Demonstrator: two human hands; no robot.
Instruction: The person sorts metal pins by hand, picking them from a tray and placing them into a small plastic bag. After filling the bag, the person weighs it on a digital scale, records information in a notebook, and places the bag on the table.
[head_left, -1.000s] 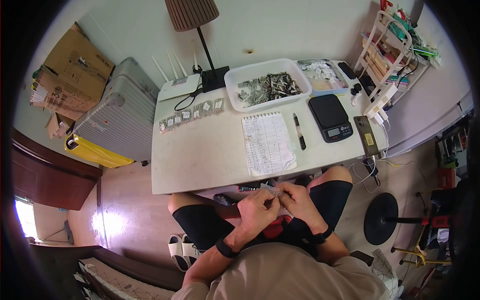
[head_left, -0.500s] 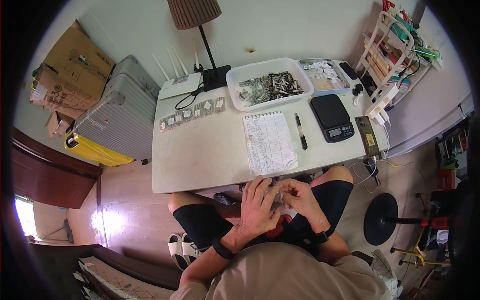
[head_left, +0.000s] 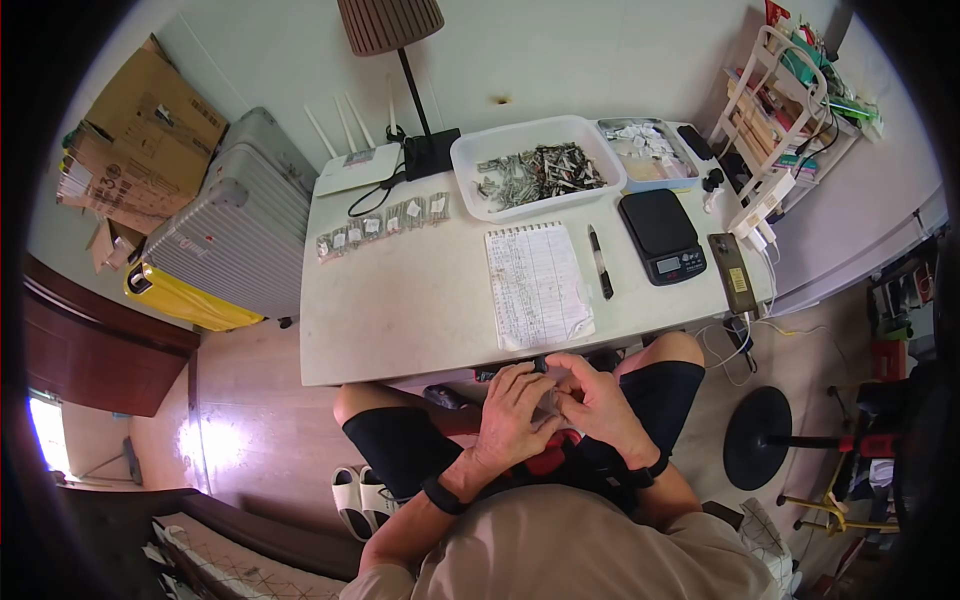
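Observation:
My left hand (head_left: 512, 415) and my right hand (head_left: 598, 405) meet above my lap, just off the table's front edge. Between their fingers is a small clear plastic piece (head_left: 548, 402), perhaps a bag; its contents cannot be made out. Both hands have bent fingers pressed on it. Beyond them on the table (head_left: 400, 320) lie a written notepad (head_left: 538, 285) and a black pen (head_left: 600, 262). Further back stands a white tray (head_left: 465, 185) with many small metallic pieces (head_left: 550, 170).
A black scale (head_left: 662, 235) and a brown power bank (head_left: 734, 275) sit at the right. Several small filled bags (head_left: 373, 227) lie at the left, near a white router (head_left: 358, 170) and a lamp (head_left: 425, 120). A container of white slips (head_left: 650, 150) is behind.
My fingers have shifted around the clear plastic; the right fingers are slightly more bent and lower. The view has moved slightly. Objects on the table have not moved.

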